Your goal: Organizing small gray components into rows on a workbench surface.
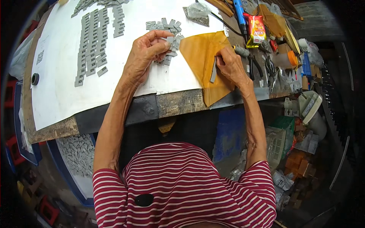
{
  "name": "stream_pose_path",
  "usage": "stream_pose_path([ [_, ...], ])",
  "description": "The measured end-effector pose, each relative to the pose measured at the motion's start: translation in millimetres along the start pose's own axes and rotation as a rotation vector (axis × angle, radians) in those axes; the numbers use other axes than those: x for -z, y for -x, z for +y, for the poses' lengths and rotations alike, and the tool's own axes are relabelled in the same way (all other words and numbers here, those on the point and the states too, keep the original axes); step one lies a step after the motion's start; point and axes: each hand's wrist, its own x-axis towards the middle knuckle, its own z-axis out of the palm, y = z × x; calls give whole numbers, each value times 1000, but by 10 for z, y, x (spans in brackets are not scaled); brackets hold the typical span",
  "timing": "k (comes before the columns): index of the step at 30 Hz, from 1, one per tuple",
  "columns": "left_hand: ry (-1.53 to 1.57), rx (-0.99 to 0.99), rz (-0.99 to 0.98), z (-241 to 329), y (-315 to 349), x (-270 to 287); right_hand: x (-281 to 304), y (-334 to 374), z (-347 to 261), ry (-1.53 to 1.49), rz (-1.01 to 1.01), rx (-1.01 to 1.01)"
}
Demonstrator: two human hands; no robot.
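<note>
My left hand (pixel 141 53) is closed, pinching a small flat grey piece (pixel 170 39) between thumb and fingers. Just beyond and under it, several similar grey pieces (pixel 164 25) lie in a loose cluster on the white sheet (pixel 152 81). Over to the right, my right hand (pixel 232 67) is closed on a thin grey strip (pixel 213 71), held slanting over a sheet of brown paper (pixel 197 47). That paper overhangs the table's near edge. The strip's upper end is partly hidden by my fingers, and its exact kind cannot be made out.
Long overlapping rows of grey pieces (pixel 92 41) cover the sheet's far left. A black ring (pixel 35 79) sits at the left edge. On the right are pliers (pixel 255 67), a blue-handled tool (pixel 239 13) and a red packet (pixel 256 30). Below left, a blue bin (pixel 62 161) holds grey pieces.
</note>
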Motion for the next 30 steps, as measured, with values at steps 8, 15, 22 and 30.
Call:
stream_pose_path([
  [8, -2, 23, -27, 0, -10, -3, 17, 14, -35, -20, 11, -37],
  [15, -17, 11, -45, 10, -15, 9, 13, 33, -43, -55, 25, -93],
  [22, -13, 6, -48, 7, -18, 6, -3, 29, -38, -90, 81, -143],
  [30, -89, 23, -27, 4, -2, -7, 134, 7, -73, -902, 11, -680],
])
